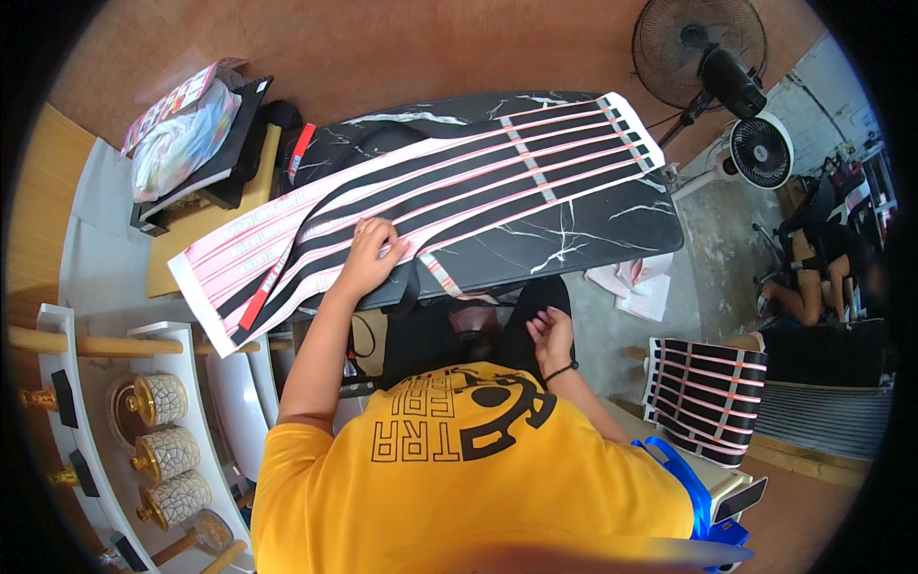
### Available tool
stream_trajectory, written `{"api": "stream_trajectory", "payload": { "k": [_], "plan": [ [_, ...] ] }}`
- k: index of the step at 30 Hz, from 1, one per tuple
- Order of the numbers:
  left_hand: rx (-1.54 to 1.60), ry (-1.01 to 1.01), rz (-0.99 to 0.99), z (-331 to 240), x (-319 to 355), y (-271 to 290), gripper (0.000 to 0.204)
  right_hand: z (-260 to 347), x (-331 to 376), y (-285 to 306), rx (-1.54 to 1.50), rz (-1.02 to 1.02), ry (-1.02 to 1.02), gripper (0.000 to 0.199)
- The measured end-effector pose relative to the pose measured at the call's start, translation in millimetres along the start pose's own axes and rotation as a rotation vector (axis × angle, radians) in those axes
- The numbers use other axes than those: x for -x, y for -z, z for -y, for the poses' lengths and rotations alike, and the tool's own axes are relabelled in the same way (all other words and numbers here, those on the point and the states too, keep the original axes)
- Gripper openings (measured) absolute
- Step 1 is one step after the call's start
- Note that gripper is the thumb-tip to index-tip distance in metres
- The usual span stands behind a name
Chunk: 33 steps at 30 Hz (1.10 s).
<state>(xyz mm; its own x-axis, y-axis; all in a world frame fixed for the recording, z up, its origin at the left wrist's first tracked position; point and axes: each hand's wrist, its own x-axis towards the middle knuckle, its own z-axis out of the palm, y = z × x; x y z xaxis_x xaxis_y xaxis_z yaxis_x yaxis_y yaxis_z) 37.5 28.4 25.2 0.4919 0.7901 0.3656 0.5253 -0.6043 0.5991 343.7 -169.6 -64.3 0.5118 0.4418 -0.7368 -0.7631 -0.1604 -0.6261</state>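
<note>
A long pink-and-white backing sheet (206, 277) lies slantwise over the black marbled tabletop (612, 220), its near left end overhanging the edge. Several black straps (459, 187) run along it in rows, crossed by grey bands towards the far right. Some straps curve loose near the middle, and red tabs (254, 304) mark a strap end at the left. My left hand (376, 253) rests on the straps with fingers bent together; whatever is between the fingertips is hidden. My right hand (552, 340), wearing a black wristband, is held off the table's front edge, empty, with fingers loosely apart.
A second strapped sheet (708, 402) drapes over a support at the right. Two fans (760, 151) stand at the far right, with papers (636, 287) below the table. White shelves (182, 421) with gold-lidded jars are at left. Another person (832, 258) sits farther right.
</note>
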Motion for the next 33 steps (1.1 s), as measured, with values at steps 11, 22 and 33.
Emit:
{"api": "stream_trajectory", "payload": {
  "k": [11,22,33],
  "plan": [
    [0.107,0.212,0.081,6,60,50,0.022,118,17,-125,0.644,0.521,1.416,0.006],
    [0.111,0.243,0.0,-15,49,50,0.026,120,-92,-311,0.975,0.628,1.481,0.015],
    [-0.169,-0.078,-0.109,-42,-142,-25,0.023,114,-102,-307,0.939,0.585,1.489,0.013]
  ]
}}
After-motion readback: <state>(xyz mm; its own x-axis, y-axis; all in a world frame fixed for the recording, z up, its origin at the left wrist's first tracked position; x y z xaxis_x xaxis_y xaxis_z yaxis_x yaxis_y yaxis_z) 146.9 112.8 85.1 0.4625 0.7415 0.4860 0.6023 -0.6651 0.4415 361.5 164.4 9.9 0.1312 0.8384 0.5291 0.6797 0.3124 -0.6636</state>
